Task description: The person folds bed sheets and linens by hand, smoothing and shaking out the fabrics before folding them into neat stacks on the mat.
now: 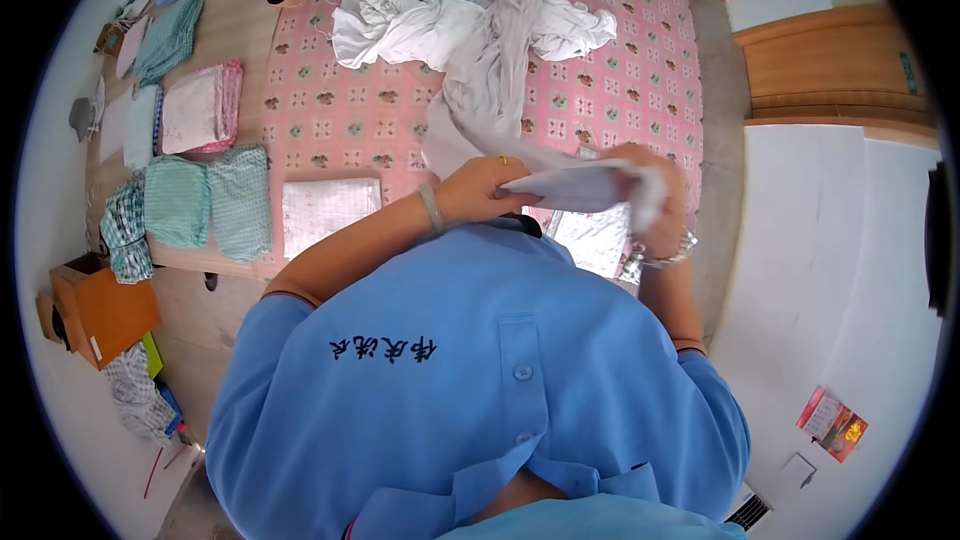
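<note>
Pale grey cloth: runs from the far middle of the bed-like surface (392, 122) to the near edge; its end (575, 188) lies across both hands, in front of the chest.
Left hand (474, 189): pinches the cloth between thumb and fingers.
Right hand (660, 215): apart from the left, blurred, cloth draped over it; I cannot tell whether its fingers are closed.
Handling well: best to keep the held span taut and level, find the edge before shifting grip, and ease the trailing length along without twisting it.
Grey fabric: thin-looking, soft, rope-like and creased farther off, flatter between the hands.
White cloth (395, 28): rumpled heap, far side.
Green checked bundles (178, 202): squarish, folded, near left.
Surface covering: pink, floral-patterned, smooth-looking.
</note>
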`<action>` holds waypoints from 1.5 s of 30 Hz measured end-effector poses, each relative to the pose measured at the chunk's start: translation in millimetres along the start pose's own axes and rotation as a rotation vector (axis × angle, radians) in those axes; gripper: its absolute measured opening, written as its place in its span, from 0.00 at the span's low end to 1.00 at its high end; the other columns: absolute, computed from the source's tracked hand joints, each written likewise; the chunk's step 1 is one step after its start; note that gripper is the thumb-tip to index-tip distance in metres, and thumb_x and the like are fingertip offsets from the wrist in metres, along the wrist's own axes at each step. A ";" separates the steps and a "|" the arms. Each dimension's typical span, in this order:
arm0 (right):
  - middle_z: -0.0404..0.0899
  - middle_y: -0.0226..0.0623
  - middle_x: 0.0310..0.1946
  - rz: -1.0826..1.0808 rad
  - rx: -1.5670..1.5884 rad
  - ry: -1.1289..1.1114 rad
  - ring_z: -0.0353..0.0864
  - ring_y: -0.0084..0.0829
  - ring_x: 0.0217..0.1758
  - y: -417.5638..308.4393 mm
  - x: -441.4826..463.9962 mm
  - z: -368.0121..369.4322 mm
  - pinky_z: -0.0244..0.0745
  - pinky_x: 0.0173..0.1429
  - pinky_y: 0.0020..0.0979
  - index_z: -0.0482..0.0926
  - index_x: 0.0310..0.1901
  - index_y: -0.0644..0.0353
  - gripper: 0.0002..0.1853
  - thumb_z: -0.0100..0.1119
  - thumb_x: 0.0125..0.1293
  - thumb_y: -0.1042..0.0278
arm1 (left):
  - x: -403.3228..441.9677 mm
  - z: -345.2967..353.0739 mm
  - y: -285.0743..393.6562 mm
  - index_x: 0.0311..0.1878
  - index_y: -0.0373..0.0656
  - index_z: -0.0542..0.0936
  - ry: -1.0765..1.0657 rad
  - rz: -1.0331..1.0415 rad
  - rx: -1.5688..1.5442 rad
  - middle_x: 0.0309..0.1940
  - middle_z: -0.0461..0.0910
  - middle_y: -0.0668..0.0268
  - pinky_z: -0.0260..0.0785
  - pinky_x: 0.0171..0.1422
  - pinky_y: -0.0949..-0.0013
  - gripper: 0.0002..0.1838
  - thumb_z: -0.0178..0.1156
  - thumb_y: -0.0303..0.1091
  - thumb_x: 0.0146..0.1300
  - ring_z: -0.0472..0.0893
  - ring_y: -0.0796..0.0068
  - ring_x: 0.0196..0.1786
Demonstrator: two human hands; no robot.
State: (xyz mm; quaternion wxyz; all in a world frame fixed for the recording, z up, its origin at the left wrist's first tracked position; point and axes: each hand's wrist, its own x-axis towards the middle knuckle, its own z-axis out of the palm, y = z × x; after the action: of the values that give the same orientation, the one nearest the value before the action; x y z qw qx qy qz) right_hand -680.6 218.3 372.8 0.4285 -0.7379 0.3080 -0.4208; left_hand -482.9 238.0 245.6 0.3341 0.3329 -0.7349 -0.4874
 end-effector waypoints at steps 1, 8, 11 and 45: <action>0.75 0.38 0.31 0.006 -0.091 0.129 0.73 0.25 0.32 -2.9 -8.3 -22.5 0.68 0.34 0.24 0.73 0.35 0.64 0.12 0.49 0.61 0.62 | 2.9 5.8 -5.1 0.33 0.43 0.76 0.014 0.082 0.065 0.28 0.75 0.61 0.65 0.37 0.64 0.11 0.56 0.40 0.51 0.74 0.61 0.32; 0.58 0.29 0.10 -0.549 -0.277 0.859 0.55 0.22 0.12 -125.2 -42.3 -188.0 0.49 0.18 0.27 0.62 0.15 0.56 0.17 0.48 0.54 0.55 | 36.2 27.3 -23.6 0.28 0.46 0.76 -0.261 0.170 0.256 0.25 0.74 0.67 0.59 0.42 0.68 0.04 0.57 0.34 0.50 0.71 0.68 0.28; 0.63 0.33 0.10 -0.752 -0.566 1.295 0.62 0.28 0.11 -183.0 -122.8 -278.3 0.57 0.18 0.27 0.65 0.17 0.57 0.11 0.45 0.51 0.62 | 56.4 55.7 -43.8 0.29 0.46 0.75 -0.291 0.249 0.358 0.26 0.73 0.67 0.58 0.45 0.67 0.03 0.56 0.31 0.50 0.71 0.67 0.29; 0.72 0.40 0.38 0.023 0.201 1.177 0.72 0.36 0.42 52.6 -23.6 -417.5 0.70 0.47 0.37 0.69 0.41 0.66 0.15 0.50 0.60 0.63 | -34.1 -78.8 -38.5 0.41 0.40 0.75 0.822 -0.306 0.586 0.32 0.76 0.62 0.66 0.39 0.72 0.15 0.50 0.20 0.47 0.74 0.70 0.36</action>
State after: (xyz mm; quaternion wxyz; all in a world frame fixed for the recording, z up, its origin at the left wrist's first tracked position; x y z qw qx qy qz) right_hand -1065.8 58.5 433.9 0.2581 -0.3332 0.4602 -0.7814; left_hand -393.4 215.2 227.6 0.4126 0.6795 -0.5918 -0.1339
